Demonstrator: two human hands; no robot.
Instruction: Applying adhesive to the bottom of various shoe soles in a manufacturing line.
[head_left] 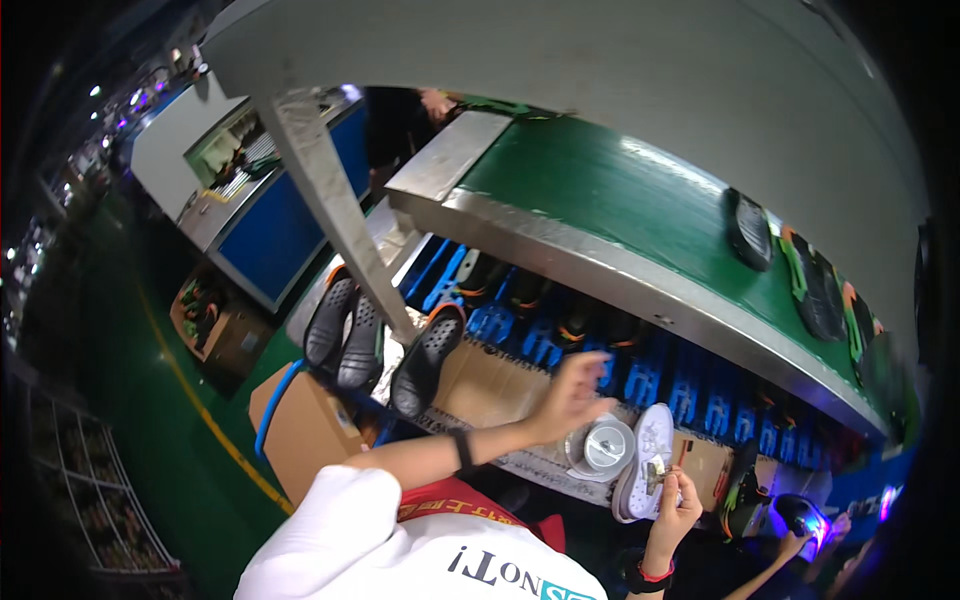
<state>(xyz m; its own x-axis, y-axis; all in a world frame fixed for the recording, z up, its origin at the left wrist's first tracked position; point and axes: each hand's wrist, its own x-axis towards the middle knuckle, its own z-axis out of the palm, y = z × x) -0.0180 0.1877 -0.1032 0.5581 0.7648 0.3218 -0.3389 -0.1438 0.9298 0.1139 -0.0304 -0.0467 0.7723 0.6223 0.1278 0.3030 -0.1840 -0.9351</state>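
Note:
My left hand [575, 400] is held out over the work shelf, fingers apart, with nothing in it. Just below it stands a round pot with a pale grey lid [607, 446]. My right hand [676, 508] is closed, with thumb and fingers pinched at the edge of a white shoe sole [653, 432]. A small brownish-grey piece [655, 474] lies against the sole at those fingertips; its kind is too small to tell. Under the white sole another pale sole shows in part.
Black soles [430, 360] lie at the shelf's left end, by a metal post [335, 200]. A green conveyor belt [600, 200] carries dark shoe parts above a row of blue holders [640, 380]. Cardboard boxes [300, 420] stand left. A co-worker's hand [793, 545] is at the right.

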